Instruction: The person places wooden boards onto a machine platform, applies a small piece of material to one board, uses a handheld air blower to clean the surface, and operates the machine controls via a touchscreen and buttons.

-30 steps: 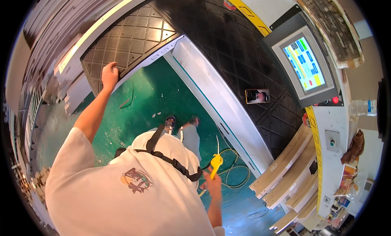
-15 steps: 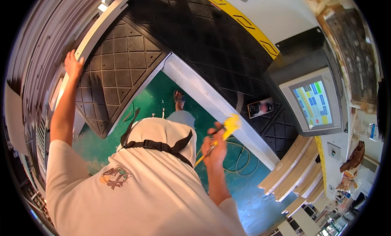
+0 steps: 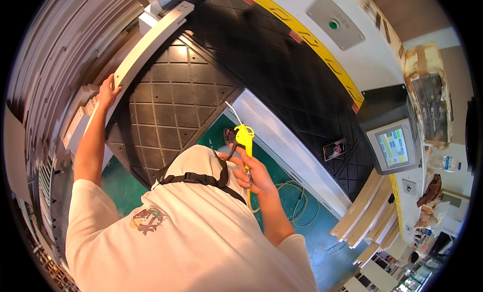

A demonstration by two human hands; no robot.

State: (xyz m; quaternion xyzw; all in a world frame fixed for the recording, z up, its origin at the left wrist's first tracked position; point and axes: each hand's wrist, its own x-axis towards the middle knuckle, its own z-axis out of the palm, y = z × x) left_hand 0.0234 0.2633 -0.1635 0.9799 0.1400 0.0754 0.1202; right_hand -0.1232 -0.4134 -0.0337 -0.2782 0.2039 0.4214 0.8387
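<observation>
In my right hand point(image 3: 257, 173) is a yellow air blow gun point(image 3: 245, 136), its thin pale nozzle tipped up and to the left. A yellow air hose point(image 3: 249, 197) comes off the bottom of its handle. My left hand point(image 3: 107, 92), arm stretched out, grips the edge of a long pale board point(image 3: 146, 48), thumb on the near side. This board stands along the left border of a black grooved mat point(image 3: 171, 90). The blow gun is above the mat's near corner, apart from the board.
A white metal beam point(image 3: 297, 146) runs diagonally ahead of me. Beyond it, a phone point(image 3: 335, 149) lies on more black matting. At the right are a control screen point(image 3: 392, 146) and stacked pale boards point(image 3: 365, 206). Loose hose point(image 3: 297, 206) coils on the green floor.
My right hand has moved left and turned the blow gun upright, its nozzle now showing. My left hand stays on the board. The whole view has shifted, with the surroundings lower and further right.
</observation>
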